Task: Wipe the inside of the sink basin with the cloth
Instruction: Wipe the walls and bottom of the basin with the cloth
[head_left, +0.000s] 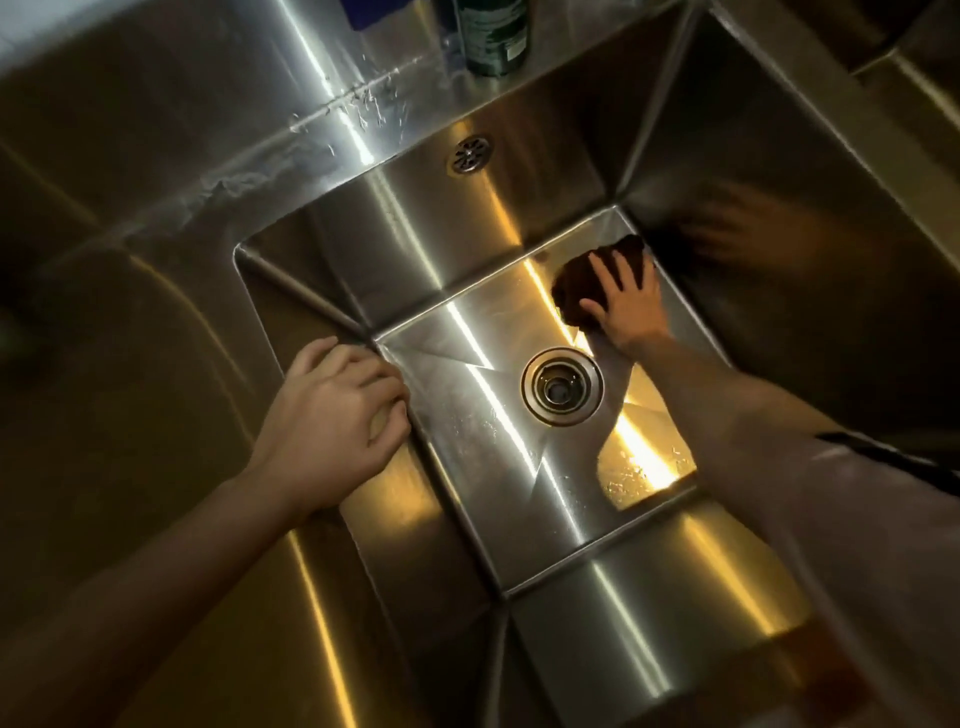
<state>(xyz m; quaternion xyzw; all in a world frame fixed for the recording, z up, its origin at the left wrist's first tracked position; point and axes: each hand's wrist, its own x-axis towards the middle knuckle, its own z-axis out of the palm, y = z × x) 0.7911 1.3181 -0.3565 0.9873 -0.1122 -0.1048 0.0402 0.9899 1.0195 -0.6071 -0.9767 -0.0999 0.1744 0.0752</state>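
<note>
A deep stainless steel sink basin fills the view, with a round drain in the middle of its floor. My right hand presses flat on a dark brown cloth at the far right corner of the basin floor, fingers spread over it. The right wall mirrors that hand as a blur. My left hand rests on the basin's left rim with its fingers curled over the edge, and it holds nothing that I can see.
A dark green bottle stands on the ledge behind the basin. A small overflow grate sits high on the back wall. Water drops lie on the ledge and the basin floor. A steel counter stretches to the left.
</note>
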